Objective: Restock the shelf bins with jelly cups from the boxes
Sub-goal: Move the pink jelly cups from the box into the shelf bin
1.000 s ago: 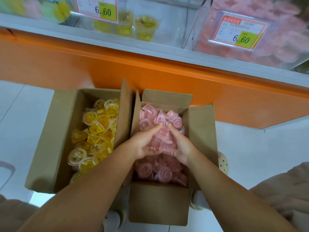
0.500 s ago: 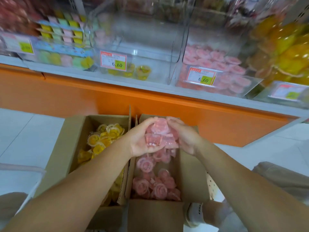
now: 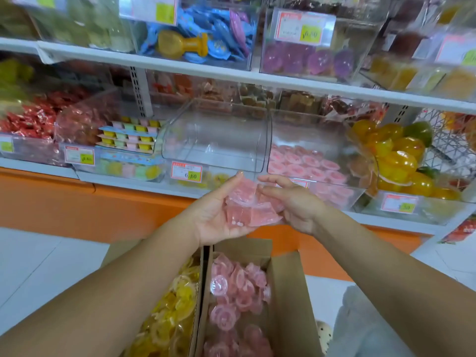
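My left hand (image 3: 216, 215) and my right hand (image 3: 296, 202) cup a bunch of pink jelly cups (image 3: 249, 204) between them, held up in front of the lowest shelf. Just behind them is a clear bin (image 3: 316, 163) partly filled with pink jelly cups. To its left stands a nearly empty clear bin (image 3: 216, 140) with a few yellow cups at its front. Below my arms, an open cardboard box (image 3: 291, 300) holds more pink cups, and a second box of yellow jelly cups (image 3: 175, 310) lies to its left.
The orange shelf base (image 3: 90, 210) runs across under the bins. Other bins hold multicoloured cup packs (image 3: 128, 140), red sweets (image 3: 31, 119) and large yellow jelly fruits (image 3: 396, 155). An upper shelf (image 3: 257, 78) overhangs the bins. White floor tiles (image 3: 38, 266) lie to the left.
Both hands scooped pink cups out of the box and lifted them up toward the shelf bins. My view tilted up from the boxes to the shelves.
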Motion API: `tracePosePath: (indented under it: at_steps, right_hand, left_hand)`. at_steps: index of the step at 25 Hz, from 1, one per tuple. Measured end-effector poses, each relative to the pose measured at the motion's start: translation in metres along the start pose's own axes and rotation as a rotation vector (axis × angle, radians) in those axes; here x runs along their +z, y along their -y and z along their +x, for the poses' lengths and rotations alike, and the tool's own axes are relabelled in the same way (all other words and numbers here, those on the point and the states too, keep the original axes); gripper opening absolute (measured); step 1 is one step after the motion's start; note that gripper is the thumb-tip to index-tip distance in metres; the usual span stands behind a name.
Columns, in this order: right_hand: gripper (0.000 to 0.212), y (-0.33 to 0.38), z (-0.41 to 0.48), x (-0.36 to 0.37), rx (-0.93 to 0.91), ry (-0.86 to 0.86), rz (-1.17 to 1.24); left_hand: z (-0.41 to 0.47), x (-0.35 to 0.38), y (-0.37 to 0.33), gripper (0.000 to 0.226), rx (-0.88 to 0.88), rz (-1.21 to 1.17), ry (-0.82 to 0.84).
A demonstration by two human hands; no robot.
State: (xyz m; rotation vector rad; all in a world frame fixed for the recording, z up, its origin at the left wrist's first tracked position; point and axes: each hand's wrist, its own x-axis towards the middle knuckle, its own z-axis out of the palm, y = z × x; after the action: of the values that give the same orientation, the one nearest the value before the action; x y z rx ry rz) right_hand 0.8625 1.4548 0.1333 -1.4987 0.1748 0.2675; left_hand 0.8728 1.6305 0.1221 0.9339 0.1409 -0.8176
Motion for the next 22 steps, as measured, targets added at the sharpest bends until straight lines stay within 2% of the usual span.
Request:
tracePosePath:
  at_steps: [4, 7, 12, 15, 18, 22]
  right_hand:
    - [0.017, 0.015, 0.009, 0.002, -0.066, -0.079, -0.031]
    - [0.011, 0.013, 0.019, 0.003, -0.04, -0.047, -0.052]
    - [0.011, 0.001, 0.031, 0.013, 0.056, -0.172, 0.177]
    - [0.01, 0.006, 0.032, 0.007, 0.0, -0.165, 0.029]
    - [0.021, 0.014, 0.031, -0.001, -0.067, -0.168, -0.119]
    - [0.027, 0.024, 0.029, -0.007, -0.064, -0.199, -0.131]
  left_hand:
    - [0.0, 0.002, -0.016, 0.06, 0.05, -0.064, -0.015]
    - [0.005, -0.003, -0.025, 0.048, 0.071, -0.124, -0.033]
    - [0.02, -0.007, -0.021, 0.043, 0.063, -0.223, -0.032]
    - [0.025, -0.012, -0.02, 0.05, 0.056, -0.191, -0.026]
    - [0.027, -0.018, -0.024, 0.047, 0.059, -0.155, -0.004]
    - [0.017, -0.015, -0.034, 0.042, 0.076, -0.176, 0.011]
